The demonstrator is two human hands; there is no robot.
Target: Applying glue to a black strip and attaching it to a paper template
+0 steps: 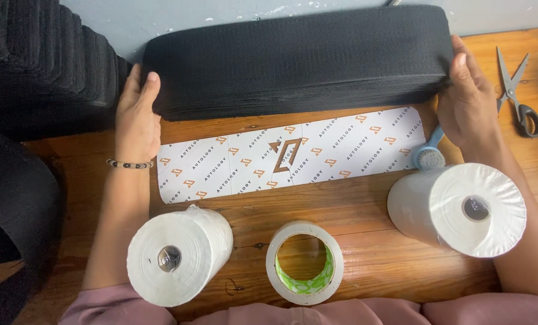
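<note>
Nearest the camera, on the varnished wooden surface [371, 259], lie two white paper rolls on their sides, the left roll [175, 256] and the right roll [461, 207], each showing a metal-capped core; between them a ring of tape [305, 262] lies flat, green inside. Beyond, a long rounded white printed sheet [293, 153] lies flat, with a small blue brush [430, 153] at its right end. Farther still, the stack of black mesh strips [299, 57] lies lengthwise near the wall. The left hand [137, 114] and the right hand [470, 99] press its two ends, fingers spread flat, squaring rather than grasping it. Grey scissors [519, 90] lie far right; further black stacks [37, 57] stand far left.
</note>
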